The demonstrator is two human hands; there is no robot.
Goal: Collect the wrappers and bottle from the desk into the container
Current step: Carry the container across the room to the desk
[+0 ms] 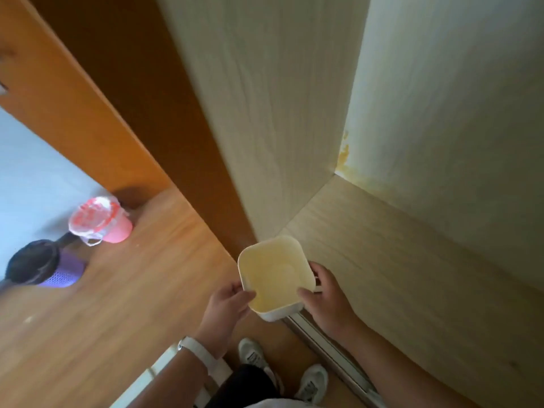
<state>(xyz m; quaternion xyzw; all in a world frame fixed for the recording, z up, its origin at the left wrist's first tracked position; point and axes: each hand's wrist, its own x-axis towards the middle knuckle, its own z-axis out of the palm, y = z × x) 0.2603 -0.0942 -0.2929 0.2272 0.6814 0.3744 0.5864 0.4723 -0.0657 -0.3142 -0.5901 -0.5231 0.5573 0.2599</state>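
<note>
Both hands gripping white container [275, 278], left hand [226, 304] on left rim, right hand [326, 295] on right rim, pink bin [101, 220] far left.

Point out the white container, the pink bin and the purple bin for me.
white container [273, 278]: head view, on its bare inner floor.
pink bin [118, 231]: head view, on its pink side wall.
purple bin [66, 273]: head view, on its perforated purple side.

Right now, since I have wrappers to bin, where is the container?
Head view, low centre: the white container is held between the left hand and right hand, in front of the pale cabinet, just ahead of the shoes.
</note>
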